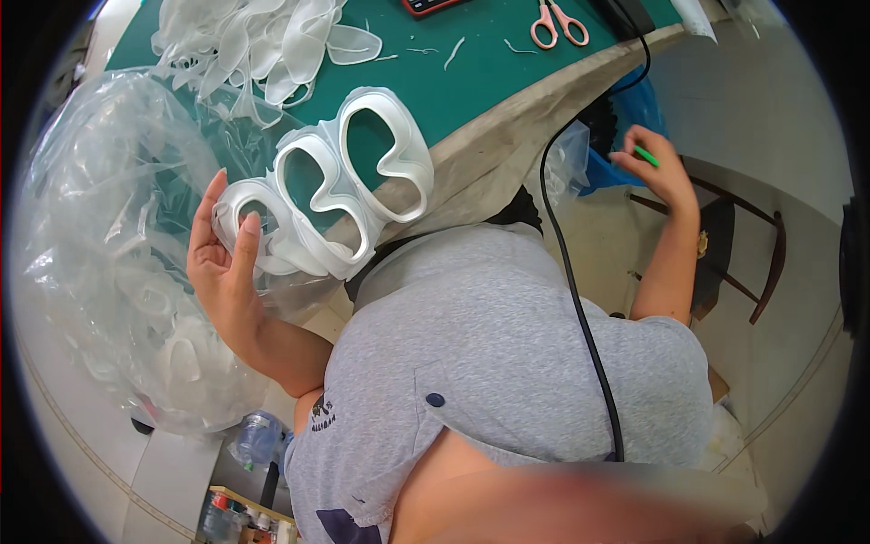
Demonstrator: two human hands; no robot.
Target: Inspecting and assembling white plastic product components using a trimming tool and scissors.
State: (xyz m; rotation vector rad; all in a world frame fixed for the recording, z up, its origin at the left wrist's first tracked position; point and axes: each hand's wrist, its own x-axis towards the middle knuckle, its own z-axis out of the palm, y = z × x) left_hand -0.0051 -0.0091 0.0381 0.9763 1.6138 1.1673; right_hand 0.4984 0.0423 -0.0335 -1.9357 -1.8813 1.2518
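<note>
My left hand (pixel 220 276) holds the near-left end of a white moulded piece (pixel 344 218) between thumb and fingers. The piece has three rounded, mask-like rims joined in a row, with open holes showing the green tabletop (pixel 489 100) and its front edge behind. Out to the right, away from the table, my right hand (pixel 663 172) is closed around a small green tool (pixel 646 155). Only a short length of that tool shows; its kind is unclear. At the far left of the table lies a heap of thin white cut-out pieces (pixel 304 50).
A big clear plastic bag (pixel 82 227) with white pieces bulges at the left. Pink-handled scissors (pixel 559 25) and white scraps lie on the table. A black cable (pixel 564 236) runs down across my front. A blue bag (pixel 639 113) and a chair (pixel 770 263) stand right.
</note>
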